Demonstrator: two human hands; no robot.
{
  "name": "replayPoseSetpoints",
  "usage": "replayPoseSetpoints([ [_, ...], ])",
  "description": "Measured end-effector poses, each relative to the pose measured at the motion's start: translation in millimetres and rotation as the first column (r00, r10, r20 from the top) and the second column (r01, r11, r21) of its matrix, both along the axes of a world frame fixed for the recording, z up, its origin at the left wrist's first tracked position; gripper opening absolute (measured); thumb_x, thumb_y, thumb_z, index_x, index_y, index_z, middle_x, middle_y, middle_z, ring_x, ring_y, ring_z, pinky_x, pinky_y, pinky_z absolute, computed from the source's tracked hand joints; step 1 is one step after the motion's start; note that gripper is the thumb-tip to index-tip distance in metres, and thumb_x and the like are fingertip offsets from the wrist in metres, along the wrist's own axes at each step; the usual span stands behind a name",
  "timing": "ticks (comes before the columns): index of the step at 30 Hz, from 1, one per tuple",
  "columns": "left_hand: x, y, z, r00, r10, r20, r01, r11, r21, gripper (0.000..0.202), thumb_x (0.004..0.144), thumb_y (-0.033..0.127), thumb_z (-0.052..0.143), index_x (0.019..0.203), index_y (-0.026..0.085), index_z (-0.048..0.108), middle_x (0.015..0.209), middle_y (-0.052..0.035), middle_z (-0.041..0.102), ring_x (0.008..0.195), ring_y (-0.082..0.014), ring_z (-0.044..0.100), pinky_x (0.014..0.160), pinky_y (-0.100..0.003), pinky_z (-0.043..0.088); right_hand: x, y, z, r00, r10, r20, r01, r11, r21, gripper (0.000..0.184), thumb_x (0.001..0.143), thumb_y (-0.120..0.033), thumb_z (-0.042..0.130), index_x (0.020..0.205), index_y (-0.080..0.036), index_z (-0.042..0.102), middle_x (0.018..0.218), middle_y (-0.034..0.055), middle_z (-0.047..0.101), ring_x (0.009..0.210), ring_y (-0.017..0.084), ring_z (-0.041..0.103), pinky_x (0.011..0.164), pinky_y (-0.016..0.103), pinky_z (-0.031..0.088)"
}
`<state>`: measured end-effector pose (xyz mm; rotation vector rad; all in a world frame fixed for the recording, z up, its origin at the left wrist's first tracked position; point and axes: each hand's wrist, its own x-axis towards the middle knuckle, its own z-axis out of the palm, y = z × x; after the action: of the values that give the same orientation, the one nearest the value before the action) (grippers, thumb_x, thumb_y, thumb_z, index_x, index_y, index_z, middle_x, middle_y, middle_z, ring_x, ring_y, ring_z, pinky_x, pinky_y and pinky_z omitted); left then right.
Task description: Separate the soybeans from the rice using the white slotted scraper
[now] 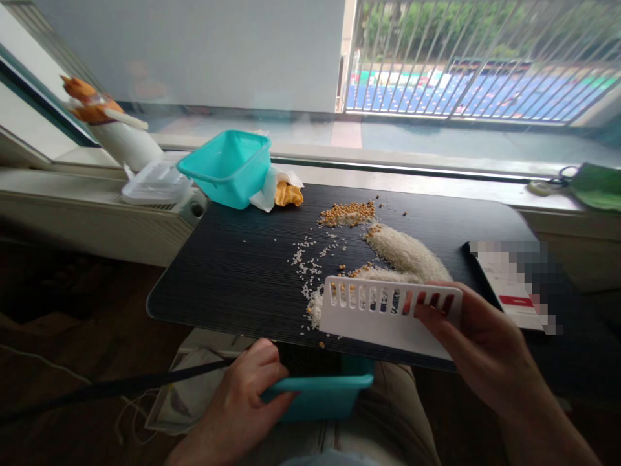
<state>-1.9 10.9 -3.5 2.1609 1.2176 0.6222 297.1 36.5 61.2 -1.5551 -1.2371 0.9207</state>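
From my faraway screen, I see a white thing with an orange top (116, 136) near a clear plastic box (158, 181). A green thing (599, 186) sits on the right. Outside, I spot a fence (402, 77), trees (557, 29) and blue ground (485, 96).

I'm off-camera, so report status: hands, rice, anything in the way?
Right hand gripping slotted white strip. Left hand gripping lower turquoise tub. Rice and yellow beans loose on black table; strip hides some rice.

- Left hand (255, 382) is low, gripping, fingers curled, thumb opposed.
- Right hand (478, 340) is higher, pinching, thumb in front.
- Right forearm (546, 414) is bare.
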Motion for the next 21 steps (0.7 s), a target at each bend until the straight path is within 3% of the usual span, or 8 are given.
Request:
replayPoseSetpoints([
  [4, -0.2, 0.0, -0.4, 1.000, -0.009, 0.009, 0.009, 1.000, 0.002, 0.020, 0.083, 0.005, 0.057, 0.067, 0.016, 0.061, 0.067, -0.0006, 0.054, 0.071, -0.0178, 0.054, 0.060, -0.025, 0.039, -0.2, -6.8, -2.2, 0.997, -0.018, -0.069, 0.014, 0.998, -0.055, 0.022, 0.084, -0.043, 0.073, 0.093, -0.023, 0.073, 0.081, 0.0010, 0.074, 0.064, 0.015, 0.062, 0.055, 0.021, 0.050],
  [9, 0.1, -0.4, 0.0, 1.000, 0.008, -0.014, -0.008, 1.000, -0.006, 0.021, 0.083, 0.006, 0.058, 0.065, 0.016, 0.063, 0.069, -0.0013, 0.056, 0.073, -0.0181, 0.056, 0.061, -0.025, 0.041, -7.5, 4.3, -5.5, 0.987, -0.138, -0.079, 0.142, 0.989, 0.045, 0.017, 0.083, -0.035, 0.074, 0.094, -0.023, 0.071, 0.082, 0.0008, 0.075, 0.071, 0.016, 0.067, 0.065, 0.023, 0.054],
  [14, 0.3, -0.3, 0.8, 0.999, 0.019, -0.040, -0.019, 1.000, -0.009, 0.019, 0.079, 0.005, 0.060, 0.065, 0.017, 0.064, 0.068, -0.0004, 0.056, 0.073, -0.0180, 0.057, 0.063, -0.025, 0.043, -15.5, 19.2, -10.2, 0.997, -0.078, -0.017, 0.079, 0.991, 0.104, 0.016, 0.086, -0.036, 0.071, 0.093, -0.021, 0.071, 0.081, 0.0011, 0.074, 0.069, 0.015, 0.064, 0.063, 0.024, 0.050],
  [21, 2.0, 0.2, 3.2, 0.998, 0.012, -0.058, -0.012, 1.000, 0.002, 0.018, 0.077, 0.003, 0.062, 0.064, 0.016, 0.065, 0.069, -0.0013, 0.058, 0.073, -0.0183, 0.059, 0.061, -0.025, 0.045, -12.8, 16.9, -10.9, 0.999, -0.042, -0.032, 0.045, 0.994, 0.095, 0.018, 0.086, -0.037, 0.072, 0.095, -0.022, 0.072, 0.079, 0.0015, 0.073, 0.067, 0.015, 0.064, 0.060, 0.024, 0.051],
])
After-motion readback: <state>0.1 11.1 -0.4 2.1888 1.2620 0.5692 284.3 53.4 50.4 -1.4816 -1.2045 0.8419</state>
